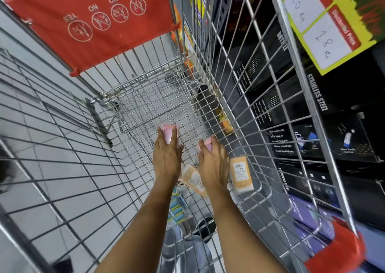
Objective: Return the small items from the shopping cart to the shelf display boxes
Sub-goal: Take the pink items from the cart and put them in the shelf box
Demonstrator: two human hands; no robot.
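Two bare forearms enter from the near edge and reach down into the shopping cart (260,191), a wire-mesh basket seen from above. Near the forearms, a stack of blue-and-white packets (177,207) lies on the cart floor, partly hidden by the left arm. Just beyond, an orange packet (192,179) lies flat between the two wrists; a second orange packet with a white barcode label (241,175) lies right of the right wrist, near the cart's right wall.

Left hand (166,155): fingers closed around a pink item (169,133), which protrudes past the fingertips. Right hand (211,162): fingers curled over a second pink item (205,146), mostly covered; only its far end shows. Both hands are low, close to the cart floor; contact of the items with the mesh cannot be told.

Farther right, outside the mesh, black product boxes (318,98) marked "STAINLESS STEEL" sit stacked on shelving, with a yellow price sign (325,23) above. At the far end, the cart's red child-seat flap (93,23) carries YES/NO pictograms. Pale floor tiles (31,98) show through the left wall.
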